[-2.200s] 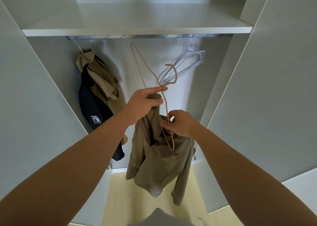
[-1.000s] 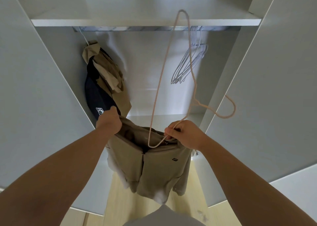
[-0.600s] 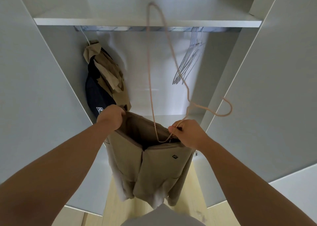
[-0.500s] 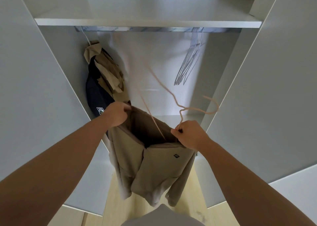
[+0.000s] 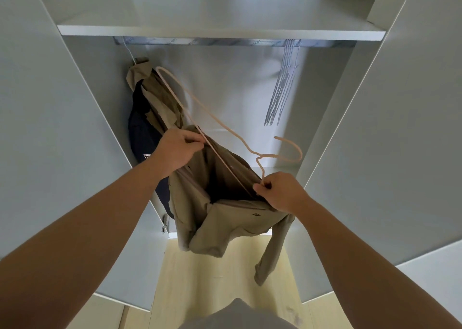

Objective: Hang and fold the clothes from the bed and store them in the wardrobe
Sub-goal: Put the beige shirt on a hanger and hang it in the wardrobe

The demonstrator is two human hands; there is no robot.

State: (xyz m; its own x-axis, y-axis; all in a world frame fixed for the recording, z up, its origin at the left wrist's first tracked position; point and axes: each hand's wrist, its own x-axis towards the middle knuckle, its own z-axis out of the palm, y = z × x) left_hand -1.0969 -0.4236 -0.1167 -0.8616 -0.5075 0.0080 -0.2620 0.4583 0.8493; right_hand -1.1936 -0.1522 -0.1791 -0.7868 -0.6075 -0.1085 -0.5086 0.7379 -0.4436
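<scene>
Before the open wardrobe [image 5: 225, 32], left hand [image 5: 175, 151] pinches the beige jacket [image 5: 225, 226] at its collar, right hand [image 5: 282, 193] pinches the opposite edge plus pink hanger [image 5: 280, 155], presumably spreading the mid-air neck for insertion.

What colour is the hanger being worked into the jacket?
The hanger is pale pinkish beige, seen best in the head view.

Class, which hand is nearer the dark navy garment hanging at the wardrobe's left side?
Left. The left hand, gripping the beige jacket, is just right of the dark navy garment; the right hand, pinching the pink wire hanger, is farther right.
</scene>
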